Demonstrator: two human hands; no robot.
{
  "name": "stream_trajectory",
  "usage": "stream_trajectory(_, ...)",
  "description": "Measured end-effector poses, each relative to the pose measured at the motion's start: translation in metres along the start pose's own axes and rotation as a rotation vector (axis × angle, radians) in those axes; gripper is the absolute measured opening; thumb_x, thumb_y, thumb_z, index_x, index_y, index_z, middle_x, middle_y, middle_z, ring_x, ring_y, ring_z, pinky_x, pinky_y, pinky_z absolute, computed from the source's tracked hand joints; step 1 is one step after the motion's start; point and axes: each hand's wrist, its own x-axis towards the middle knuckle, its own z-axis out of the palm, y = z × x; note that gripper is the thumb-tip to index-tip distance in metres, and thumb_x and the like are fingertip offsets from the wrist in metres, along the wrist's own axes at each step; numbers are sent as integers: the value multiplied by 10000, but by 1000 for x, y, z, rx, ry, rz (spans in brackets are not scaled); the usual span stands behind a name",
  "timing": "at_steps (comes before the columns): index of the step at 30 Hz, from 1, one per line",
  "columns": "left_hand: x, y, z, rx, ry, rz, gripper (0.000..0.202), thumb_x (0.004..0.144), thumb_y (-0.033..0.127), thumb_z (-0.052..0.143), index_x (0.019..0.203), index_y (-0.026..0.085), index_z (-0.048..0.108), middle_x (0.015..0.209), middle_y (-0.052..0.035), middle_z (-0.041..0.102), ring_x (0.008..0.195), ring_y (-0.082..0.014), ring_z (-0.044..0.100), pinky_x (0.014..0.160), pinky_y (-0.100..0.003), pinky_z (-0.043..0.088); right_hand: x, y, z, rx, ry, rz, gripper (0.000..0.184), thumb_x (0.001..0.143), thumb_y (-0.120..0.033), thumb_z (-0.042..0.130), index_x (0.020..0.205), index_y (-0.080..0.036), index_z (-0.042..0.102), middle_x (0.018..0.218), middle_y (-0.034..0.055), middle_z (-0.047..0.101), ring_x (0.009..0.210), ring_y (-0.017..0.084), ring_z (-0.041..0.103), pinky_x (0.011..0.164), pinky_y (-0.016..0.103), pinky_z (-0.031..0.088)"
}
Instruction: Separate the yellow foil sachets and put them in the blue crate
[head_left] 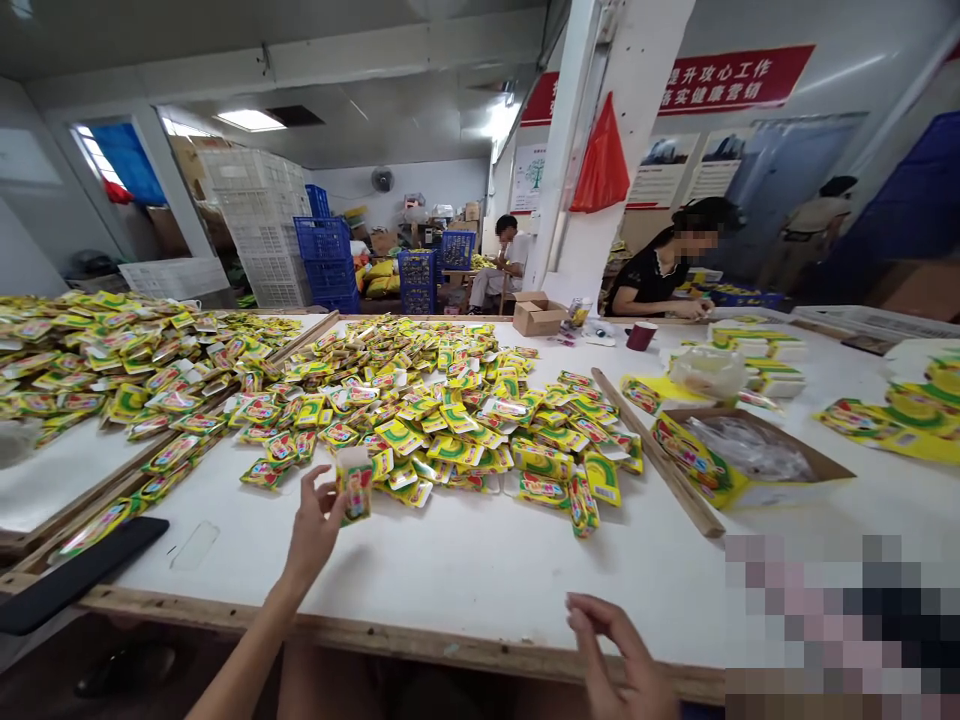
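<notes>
My left hand pinches a small yellow and green carton between thumb and fingers, upright above the white table. A pale flap stands up at the carton's top. My right hand is low, over the table's front edge, apart from the carton. Its thumb and forefinger tips come together in a pinch; whether anything tiny is between them I cannot make out. Just beyond my left hand lies a heap of similar printed cartons, several with flaps standing up.
Wooden strips divide the white tabletop. A box with clear plastic bags stands at right, near a dark red cup. A black phone-like slab lies front left. A person works across the table; others sit and stand farther back.
</notes>
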Motion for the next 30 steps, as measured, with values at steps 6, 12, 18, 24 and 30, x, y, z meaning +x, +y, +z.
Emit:
stream_trajectory(6,-74,51,54,-594,-305,-118,481,884,396,553,1301,277,344,1040,-61,678,880,-188,666,764,-315,529,0,-21,58,203,-169,-40,229,893,-408,557,937,-215,672,927,68,703,832,211,671,744,271,553)
stream_trajectory(12,-104,70,86,-680,-538,-127,489,907,396,528,1352,272,370,1106,-80,663,939,-205,645,833,-330,495,-4,-17,81,331,-335,2,314,920,-355,529,1194,-214,595,1109,84,679,922,209,669,784,282,560)
stream_trajectory(18,-100,67,90,-667,-598,-135,404,884,398,563,1249,242,489,1041,-74,676,898,-203,639,794,-314,493,4,-13,83,374,-378,14,251,931,-347,519,1111,-209,628,1015,63,706,883,206,673,783,275,546)
stream_trajectory(24,-89,66,100,-652,-463,-170,277,844,435,611,1009,214,586,872,-31,687,780,-181,648,706,-273,503,22,-17,89,330,-370,-5,237,918,-389,532,897,-194,665,851,54,709,760,208,659,700,274,527)
stream_trajectory(30,-86,57,111,-563,-413,-169,243,854,407,604,948,182,606,765,-29,687,691,-170,627,653,-261,491,23,-9,96,334,-364,57,292,910,-443,522,840,-191,653,791,45,697,737,209,653,680,268,509)
